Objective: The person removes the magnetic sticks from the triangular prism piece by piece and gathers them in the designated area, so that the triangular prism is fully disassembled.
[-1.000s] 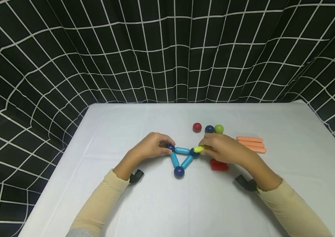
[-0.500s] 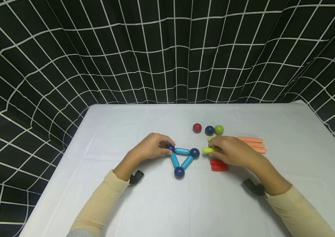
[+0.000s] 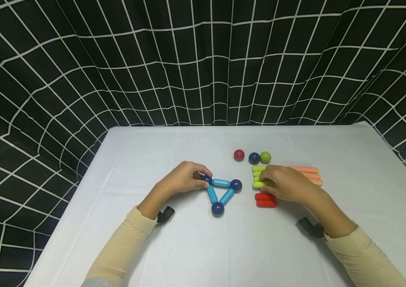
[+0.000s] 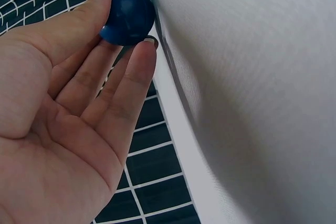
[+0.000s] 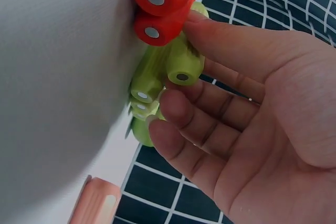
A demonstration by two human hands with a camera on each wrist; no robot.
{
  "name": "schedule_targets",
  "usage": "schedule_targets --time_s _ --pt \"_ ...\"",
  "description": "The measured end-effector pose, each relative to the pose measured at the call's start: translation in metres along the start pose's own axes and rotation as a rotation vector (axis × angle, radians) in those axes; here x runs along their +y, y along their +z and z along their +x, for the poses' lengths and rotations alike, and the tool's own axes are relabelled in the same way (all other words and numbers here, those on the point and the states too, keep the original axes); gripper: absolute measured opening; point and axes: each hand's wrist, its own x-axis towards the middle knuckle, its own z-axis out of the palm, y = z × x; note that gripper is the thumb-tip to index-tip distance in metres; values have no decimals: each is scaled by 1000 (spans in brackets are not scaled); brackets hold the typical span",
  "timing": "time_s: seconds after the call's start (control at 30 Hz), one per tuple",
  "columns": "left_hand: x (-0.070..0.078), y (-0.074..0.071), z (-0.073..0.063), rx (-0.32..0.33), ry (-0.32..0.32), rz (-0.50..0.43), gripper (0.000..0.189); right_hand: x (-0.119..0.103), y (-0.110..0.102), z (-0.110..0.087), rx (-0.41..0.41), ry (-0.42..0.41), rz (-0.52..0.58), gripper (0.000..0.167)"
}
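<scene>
My left hand (image 3: 183,178) pinches a dark blue ball (image 4: 128,18) between thumb and fingertips. That ball is the far left corner of a triangle of light blue magnetic rods (image 3: 221,183). Dark blue balls form its other corners, the right ball (image 3: 236,185) and the near ball (image 3: 217,209). My right hand (image 3: 284,183) holds a yellow-green magnetic rod (image 5: 185,65) between thumb and fingers. More yellow-green rods (image 3: 259,169) lie just beyond it, partly hidden by the hand. Two short red rods (image 3: 266,203) lie side by side on the near side of this hand.
Toward the back of the white table (image 3: 145,151) lie a red ball (image 3: 239,155), a dark blue ball (image 3: 254,158) and a light green ball (image 3: 265,157). Longer orange rods (image 3: 305,170) sit beyond the right hand. A black gridded curtain (image 3: 203,79) surrounds the table.
My right hand has moved right from the triangle's right ball, carrying the yellow-green rod back beside the other yellow-green rods. My left hand stays on its ball.
</scene>
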Motion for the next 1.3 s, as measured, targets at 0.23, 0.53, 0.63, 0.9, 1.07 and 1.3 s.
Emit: schedule_targets --time_s 0.23,0.53,0.63,0.9,1.07,1.3 --pt "1 0 0 1 -1 -6 26 -1 1 -1 -30 24 7 14" --pt "1 0 0 0 -1 -3 26 -2 2 -1 -25 59 20 13" --pt "1 0 -1 1 1 -3 27 -4 1 -1 -79 77 81 28" --pt "1 0 -1 3 6 -9 27 -8 5 -3 -164 56 120 41" --pt "1 0 -1 3 5 -11 26 -10 5 -4 -168 41 76 32" --pt "1 0 -1 0 5 -18 25 -11 1 -3 -159 49 72 32"
